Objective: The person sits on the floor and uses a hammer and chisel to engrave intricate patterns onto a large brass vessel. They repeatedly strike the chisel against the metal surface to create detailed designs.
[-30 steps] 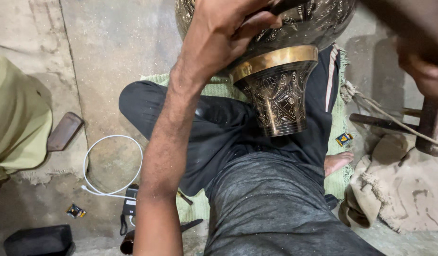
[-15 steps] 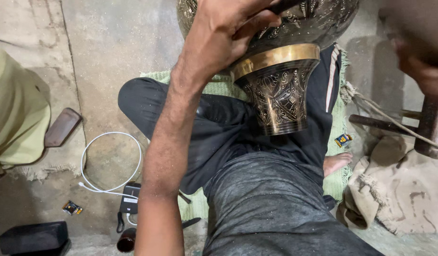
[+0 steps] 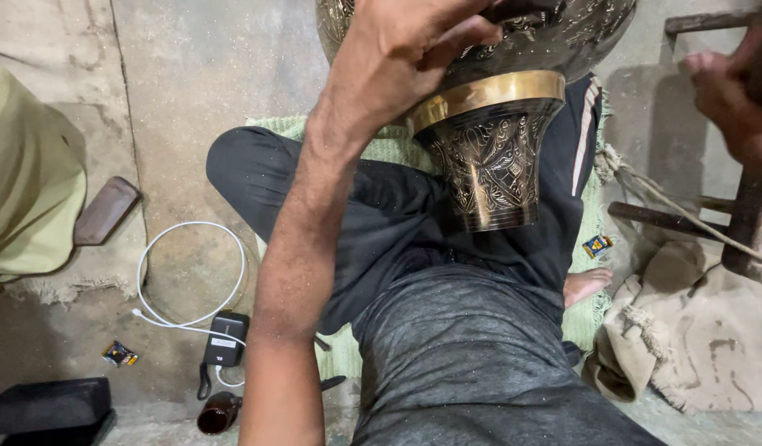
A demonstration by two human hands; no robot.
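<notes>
- The bare grey concrete floor (image 3: 208,74) is seen across the upper and left part of the view, dusty and cracked
- The person's crossed legs in dark grey trousers (image 3: 447,330) are seen filling the lower middle, seated on a pale green woven mat (image 3: 591,272), with a bare foot (image 3: 586,285) showing at the mat's right edge
- A large engraved dark metal vase with a plain gold-coloured band above its flared foot (image 3: 488,149) is held over the lap, foot pointing down toward the legs, its rounded body cut off by the top edge
- The left hand (image 3: 397,49) is laid over the vase's body just above the gold band, fingers curled around the curve and pressed against it
- The right hand (image 3: 732,103) is seen blurred at the right edge, well apart from the vase; whether it is closed on anything cannot be told
- A crumpled beige sackcloth (image 3: 686,330) is lying at the lower right, below a dark wooden frame tied with rope (image 3: 728,223)
- A white cable coiled in a loop (image 3: 191,272) is lying on the floor at the left, with a small black charger block (image 3: 224,339) touching it
</notes>
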